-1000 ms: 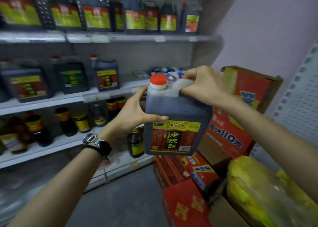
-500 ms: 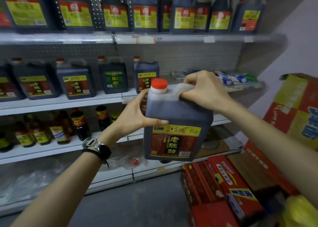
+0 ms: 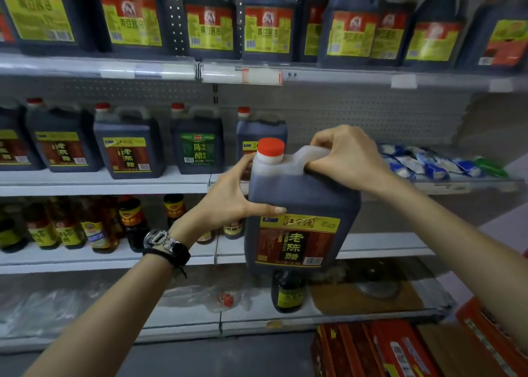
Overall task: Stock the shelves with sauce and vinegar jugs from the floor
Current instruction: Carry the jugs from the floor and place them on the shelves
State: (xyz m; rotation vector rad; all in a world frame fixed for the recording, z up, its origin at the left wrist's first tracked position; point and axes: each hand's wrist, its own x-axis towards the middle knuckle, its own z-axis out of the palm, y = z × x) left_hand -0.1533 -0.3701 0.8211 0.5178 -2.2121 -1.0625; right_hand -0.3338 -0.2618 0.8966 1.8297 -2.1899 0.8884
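A dark vinegar jug point(image 3: 303, 202) with a red cap and a yellow-and-brown label hangs upright in the air in front of the shelves. My right hand point(image 3: 347, 156) grips its clear top handle. My left hand point(image 3: 231, 194) holds the jug's left side, thumb across the front above the label. Behind it, the middle shelf point(image 3: 103, 182) carries a row of similar red-capped vinegar jugs point(image 3: 128, 145), the nearest one point(image 3: 261, 132) just behind the held jug's cap. To the right of that row the shelf board is bare up to some blue packets.
The top shelf point(image 3: 343, 77) is packed with large soy sauce jugs point(image 3: 268, 19). Small sauce bottles point(image 3: 97, 228) line the lower left shelf. The bottom shelf holds a dark bottle point(image 3: 288, 292), crumpled plastic and a brown board. Blue packets point(image 3: 423, 162) lie at middle right. Red cartons point(image 3: 380, 351) stand on the floor.
My view has swung left from the cartons to face the shelves. The jug, held the same way in both hands, has come closer to the middle shelf.
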